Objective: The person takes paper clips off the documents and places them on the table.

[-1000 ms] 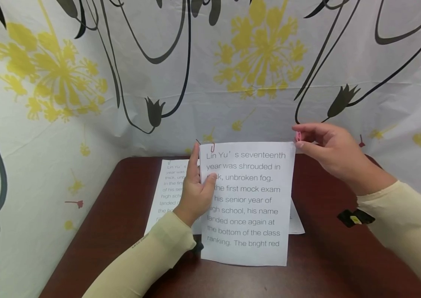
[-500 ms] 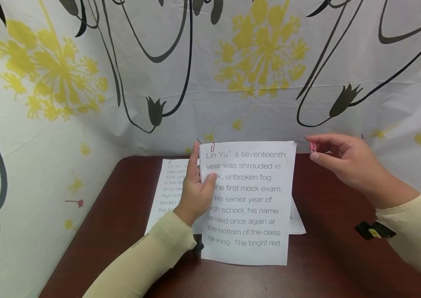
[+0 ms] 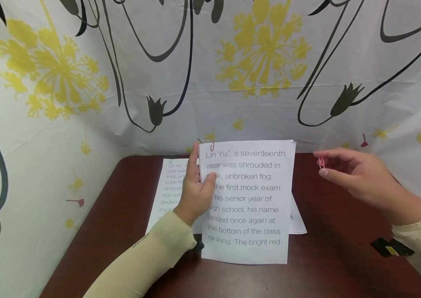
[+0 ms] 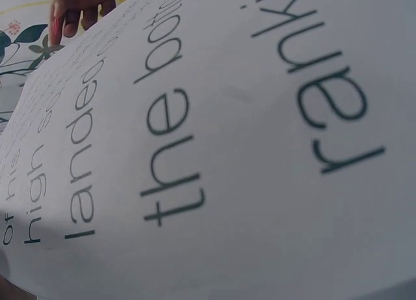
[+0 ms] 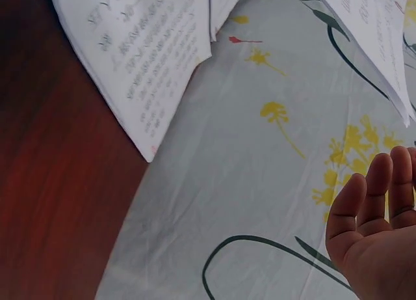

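Observation:
My left hand (image 3: 196,191) grips the left edge of some printed sheets (image 3: 248,207), thumb across the front, holding them up over the table. A red paper clip (image 3: 212,147) sits on their top edge near the left corner. To the right of the sheets, my right hand (image 3: 356,174) pinches a pink paper clip (image 3: 321,162) between thumb and index finger, apart from the paper. The left wrist view is filled mostly by the printed sheet (image 4: 247,183), with the right hand (image 4: 81,13) at its top left. Curled fingers of the right hand (image 5: 377,215) show in the right wrist view.
More printed pages (image 3: 163,190) lie on the dark red-brown table (image 3: 95,240) behind the held sheets, one with a clip at its top. A flower-patterned cloth (image 3: 210,74) hangs behind the table and along the left side.
My right hand has moved away from the sheets' top right corner, rightward and slightly down, with the pink paper clip still pinched. The left hand and sheets stay nearly still.

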Demonstrator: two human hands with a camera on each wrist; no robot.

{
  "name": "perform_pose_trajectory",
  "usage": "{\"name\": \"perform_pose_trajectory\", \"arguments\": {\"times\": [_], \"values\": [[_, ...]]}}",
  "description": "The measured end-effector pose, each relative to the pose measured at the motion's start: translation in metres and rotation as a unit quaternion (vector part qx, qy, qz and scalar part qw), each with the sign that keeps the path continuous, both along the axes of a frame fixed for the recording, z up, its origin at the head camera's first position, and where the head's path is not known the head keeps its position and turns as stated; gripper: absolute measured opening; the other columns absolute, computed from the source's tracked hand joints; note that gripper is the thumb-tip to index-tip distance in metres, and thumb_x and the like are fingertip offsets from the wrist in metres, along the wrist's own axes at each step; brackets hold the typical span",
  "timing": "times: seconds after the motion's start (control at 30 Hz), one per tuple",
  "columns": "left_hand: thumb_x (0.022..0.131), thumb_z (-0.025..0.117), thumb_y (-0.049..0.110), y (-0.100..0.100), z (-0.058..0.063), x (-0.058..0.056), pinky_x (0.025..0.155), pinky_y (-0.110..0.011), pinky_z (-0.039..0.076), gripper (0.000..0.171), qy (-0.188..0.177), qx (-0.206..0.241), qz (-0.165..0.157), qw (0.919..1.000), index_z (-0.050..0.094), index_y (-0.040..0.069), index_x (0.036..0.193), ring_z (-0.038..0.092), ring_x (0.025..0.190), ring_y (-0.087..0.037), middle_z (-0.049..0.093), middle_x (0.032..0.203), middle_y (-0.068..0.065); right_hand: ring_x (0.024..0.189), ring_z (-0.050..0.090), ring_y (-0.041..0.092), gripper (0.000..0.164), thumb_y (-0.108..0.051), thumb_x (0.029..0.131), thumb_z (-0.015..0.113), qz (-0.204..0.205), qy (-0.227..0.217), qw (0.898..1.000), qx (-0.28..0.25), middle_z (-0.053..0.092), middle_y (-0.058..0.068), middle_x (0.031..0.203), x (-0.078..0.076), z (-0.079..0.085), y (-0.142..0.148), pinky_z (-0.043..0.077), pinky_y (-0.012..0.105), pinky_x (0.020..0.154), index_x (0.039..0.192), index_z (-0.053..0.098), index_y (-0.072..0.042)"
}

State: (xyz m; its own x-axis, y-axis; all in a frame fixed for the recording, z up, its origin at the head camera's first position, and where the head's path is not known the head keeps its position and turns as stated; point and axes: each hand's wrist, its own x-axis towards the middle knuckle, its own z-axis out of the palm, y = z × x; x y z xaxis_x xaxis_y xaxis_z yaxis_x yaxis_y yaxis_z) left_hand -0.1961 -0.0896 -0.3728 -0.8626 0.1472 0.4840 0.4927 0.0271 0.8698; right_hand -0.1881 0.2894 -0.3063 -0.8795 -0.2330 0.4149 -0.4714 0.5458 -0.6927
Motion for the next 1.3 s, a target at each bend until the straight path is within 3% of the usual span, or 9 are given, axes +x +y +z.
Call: {"name": "perform_pose_trajectory", "arguments": {"times": [0.3, 0.53, 0.87, 1.3], "values": [[0.106, 0.050, -0.003, 0.001, -0.001, 0.001, 0.079, -0.034, 0.066, 0.094, 0.001, 0.003, 0.002, 1.0000, 0.000, 0.047, 0.168, 0.076, 0.099, -0.025, 0.046, 0.162, 0.006, 0.087, 0.063, 0.004, 0.043, 0.004, 0.090, 0.079, 0.045, 0.009, 0.998, 0.047, 0.068, -0.007, 0.103, 0.010, -0.022, 0.011, 0.054, 0.014, 0.067, 0.130, 0.072, -0.009], [0.107, 0.050, -0.002, 0.001, 0.000, 0.002, 0.077, -0.036, 0.067, 0.094, -0.008, -0.004, 0.010, 0.9999, 0.000, 0.051, 0.166, 0.077, 0.097, -0.021, 0.046, 0.162, 0.010, 0.081, 0.060, 0.008, 0.045, 0.008, 0.087, 0.080, 0.069, 0.005, 0.997, 0.042, 0.064, -0.005, 0.096, 0.015, -0.039, 0.012, 0.051, 0.019, 0.062, 0.128, 0.074, -0.010], [0.107, 0.050, 0.000, 0.000, 0.000, 0.002, 0.074, -0.036, 0.067, 0.093, -0.009, -0.010, 0.014, 0.9998, 0.002, 0.054, 0.165, 0.078, 0.089, -0.022, 0.057, 0.152, 0.007, 0.080, 0.057, 0.009, 0.045, 0.009, 0.085, 0.081, 0.091, -0.007, 0.995, 0.040, 0.062, -0.004, 0.092, 0.024, -0.061, 0.014, 0.047, 0.024, 0.059, 0.125, 0.076, -0.011], [0.107, 0.051, 0.000, 0.001, -0.002, 0.001, 0.080, -0.033, 0.066, 0.093, 0.002, -0.015, 0.024, 0.9996, 0.001, 0.051, 0.166, 0.075, 0.100, -0.020, 0.042, 0.163, 0.014, 0.075, 0.055, 0.012, 0.043, 0.007, 0.085, 0.081, 0.112, -0.046, 0.992, 0.025, 0.058, -0.003, 0.086, 0.033, -0.084, 0.011, 0.045, 0.027, 0.053, 0.123, 0.075, -0.012]]}}
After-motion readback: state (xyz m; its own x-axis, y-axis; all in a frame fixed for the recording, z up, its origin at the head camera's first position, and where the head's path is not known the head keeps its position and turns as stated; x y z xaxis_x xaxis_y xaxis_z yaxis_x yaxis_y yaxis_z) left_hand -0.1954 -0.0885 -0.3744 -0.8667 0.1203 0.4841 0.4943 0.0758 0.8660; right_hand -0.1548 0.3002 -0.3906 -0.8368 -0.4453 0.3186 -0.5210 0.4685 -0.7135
